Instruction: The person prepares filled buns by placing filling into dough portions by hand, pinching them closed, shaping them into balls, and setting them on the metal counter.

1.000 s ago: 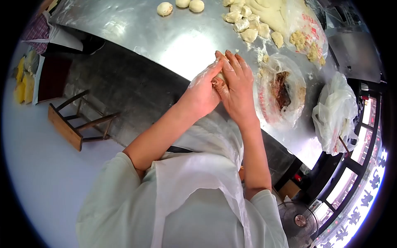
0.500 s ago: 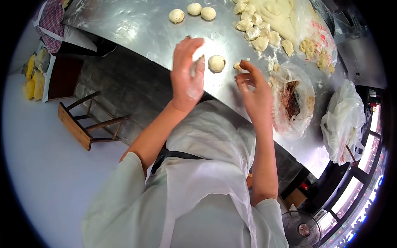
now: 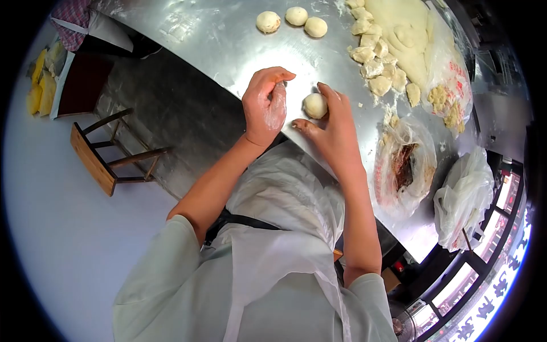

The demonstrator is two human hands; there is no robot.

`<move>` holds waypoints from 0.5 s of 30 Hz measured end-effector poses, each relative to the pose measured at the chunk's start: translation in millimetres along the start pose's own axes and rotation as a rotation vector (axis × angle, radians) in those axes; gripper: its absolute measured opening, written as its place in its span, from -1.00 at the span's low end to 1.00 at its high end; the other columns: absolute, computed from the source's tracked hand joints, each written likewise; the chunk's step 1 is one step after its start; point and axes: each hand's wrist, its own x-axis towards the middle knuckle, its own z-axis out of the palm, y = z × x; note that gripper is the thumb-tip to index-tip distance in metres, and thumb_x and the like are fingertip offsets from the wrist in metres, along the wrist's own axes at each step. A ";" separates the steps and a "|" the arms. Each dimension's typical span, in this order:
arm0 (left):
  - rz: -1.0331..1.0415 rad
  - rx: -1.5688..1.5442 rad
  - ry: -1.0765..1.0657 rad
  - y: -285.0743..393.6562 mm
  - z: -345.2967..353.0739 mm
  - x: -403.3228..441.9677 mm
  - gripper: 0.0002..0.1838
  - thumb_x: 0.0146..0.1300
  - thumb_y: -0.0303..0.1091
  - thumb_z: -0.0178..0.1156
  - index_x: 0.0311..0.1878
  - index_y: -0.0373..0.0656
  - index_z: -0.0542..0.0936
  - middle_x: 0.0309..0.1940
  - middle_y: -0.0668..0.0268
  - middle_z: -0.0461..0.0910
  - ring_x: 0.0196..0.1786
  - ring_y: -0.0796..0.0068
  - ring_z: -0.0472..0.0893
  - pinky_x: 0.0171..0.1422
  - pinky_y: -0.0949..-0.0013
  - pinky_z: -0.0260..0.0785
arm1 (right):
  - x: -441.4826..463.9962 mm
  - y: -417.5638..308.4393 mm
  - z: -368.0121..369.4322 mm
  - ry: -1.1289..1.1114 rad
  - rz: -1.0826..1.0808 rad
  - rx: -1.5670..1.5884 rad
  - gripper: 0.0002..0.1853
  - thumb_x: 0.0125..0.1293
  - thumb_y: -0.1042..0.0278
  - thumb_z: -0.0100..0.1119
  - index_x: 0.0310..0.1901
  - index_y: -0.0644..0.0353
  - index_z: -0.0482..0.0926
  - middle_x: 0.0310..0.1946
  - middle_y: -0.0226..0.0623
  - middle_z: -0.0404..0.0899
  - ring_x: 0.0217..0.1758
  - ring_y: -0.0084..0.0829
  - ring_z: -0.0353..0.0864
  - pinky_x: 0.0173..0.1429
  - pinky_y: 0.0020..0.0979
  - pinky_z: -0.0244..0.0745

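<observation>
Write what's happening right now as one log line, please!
right hand: fingers at dough ball, grip unclear | left hand: loosely curled, apart from ball | metal table: three more balls, dough pieces

Food shop kitchen, floured metal table (image 3: 211,43), dough slab (image 3: 401,43), dough balls (image 3: 315,106), what seems a lettered sign (image 3: 486,309)

right hand (image 3: 337,130) has reached around the dough ball (image 3: 314,106).

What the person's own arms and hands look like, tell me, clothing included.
Loose, pale grey-green short sleeves leave the forearms bare. The left hand and right hand wear no gloves, and no watch or bracelet shows. White powder dusts the left hand near the thumb. A thin white apron is worn too.
</observation>
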 end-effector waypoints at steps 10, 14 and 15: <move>0.013 -0.071 0.079 1.8 -0.8 -0.6 -0.74 0.35 -0.79 0.01 -0.09 -0.41 0.67 -0.04 0.12 0.69 -0.07 0.43 0.65 0.07 0.40 0.53 | 25.1 -5.7 12.1 -0.028 -0.022 -0.074 -0.46 0.11 0.43 0.60 0.14 0.28 0.64 -0.08 -0.10 0.59 -0.14 -0.18 0.67 -0.04 -0.21 0.65; 0.020 -0.041 0.099 1.0 -1.3 -0.1 -0.73 0.32 -0.82 -0.01 -0.11 -0.40 0.66 -0.06 0.12 0.68 -0.07 0.40 0.65 0.09 0.40 0.52 | 63.7 -5.2 0.5 0.036 -0.037 0.059 -0.48 0.13 0.40 0.59 0.13 0.29 0.64 -0.08 -0.09 0.59 -0.12 -0.19 0.68 -0.05 -0.22 0.65; 0.002 -0.081 0.104 1.6 0.4 -0.2 -0.71 0.29 -0.83 -0.01 -0.11 -0.40 0.67 -0.06 0.12 0.68 -0.07 0.41 0.65 0.08 0.40 0.52 | 78.1 -17.2 -5.9 0.082 -0.070 -0.027 -0.49 0.14 0.39 0.59 0.12 0.28 0.64 -0.08 -0.08 0.60 -0.10 -0.16 0.68 -0.01 -0.22 0.64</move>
